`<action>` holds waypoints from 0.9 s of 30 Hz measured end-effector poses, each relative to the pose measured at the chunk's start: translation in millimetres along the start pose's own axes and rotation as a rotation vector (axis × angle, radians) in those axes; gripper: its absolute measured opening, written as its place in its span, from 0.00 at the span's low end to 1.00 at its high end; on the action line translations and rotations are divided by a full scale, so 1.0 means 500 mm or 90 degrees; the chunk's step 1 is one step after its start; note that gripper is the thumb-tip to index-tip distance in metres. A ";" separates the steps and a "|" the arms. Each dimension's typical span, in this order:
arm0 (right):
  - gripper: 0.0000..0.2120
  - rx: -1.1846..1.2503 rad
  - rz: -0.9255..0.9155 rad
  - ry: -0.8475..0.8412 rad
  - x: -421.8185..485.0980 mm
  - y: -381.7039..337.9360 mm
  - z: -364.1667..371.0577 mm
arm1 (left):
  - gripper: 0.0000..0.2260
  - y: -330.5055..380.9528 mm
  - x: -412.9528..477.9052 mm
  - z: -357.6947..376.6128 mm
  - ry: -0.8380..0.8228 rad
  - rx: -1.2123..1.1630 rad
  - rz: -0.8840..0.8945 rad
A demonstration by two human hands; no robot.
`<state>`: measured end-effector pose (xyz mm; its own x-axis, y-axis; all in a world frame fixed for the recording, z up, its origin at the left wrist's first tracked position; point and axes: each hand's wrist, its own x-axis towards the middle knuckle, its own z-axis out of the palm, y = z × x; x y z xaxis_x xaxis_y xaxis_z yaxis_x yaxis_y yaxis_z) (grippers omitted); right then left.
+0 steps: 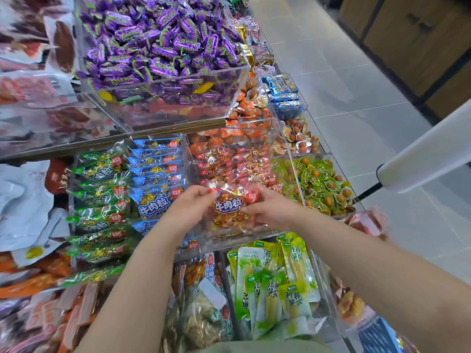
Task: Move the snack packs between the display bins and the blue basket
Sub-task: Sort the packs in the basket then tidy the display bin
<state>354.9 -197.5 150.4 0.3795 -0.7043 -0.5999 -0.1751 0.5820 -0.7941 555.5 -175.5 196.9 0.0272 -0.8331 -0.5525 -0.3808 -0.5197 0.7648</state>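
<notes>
A red snack pack (230,203) with white lettering is held at the front of a clear display bin (277,138) of red packs. My left hand (191,207) grips the pack's left edge and my right hand (270,210) grips its right edge. The bin to the left holds blue packs (155,174) of the same kind, and further left are green packs (102,197). A corner of the blue basket (377,335) shows at the bottom right, with a few packs above it.
A higher clear bin holds purple candies (158,42). Green-and-white pouches (275,281) stand in the bin below my hands. Small green egg packs (321,179) fill the bin to the right. A white roll (428,156) juts in from the right over the tiled floor (356,85).
</notes>
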 end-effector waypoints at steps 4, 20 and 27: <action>0.19 -0.113 -0.010 -0.009 -0.001 -0.002 -0.007 | 0.09 -0.009 0.001 -0.019 -0.047 0.151 0.036; 0.18 -0.105 -0.186 0.200 0.140 -0.191 -0.039 | 0.07 0.043 0.059 -0.024 0.317 0.236 0.255; 0.11 -0.116 -0.157 0.286 0.259 -0.189 0.013 | 0.34 -0.009 0.105 -0.071 0.289 0.565 0.078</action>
<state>426.7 -341.3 148.5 0.0099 -0.9388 -0.3442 -0.3001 0.3256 -0.8966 591.6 -223.7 176.4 0.2218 -0.9608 -0.1662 -0.9508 -0.2509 0.1817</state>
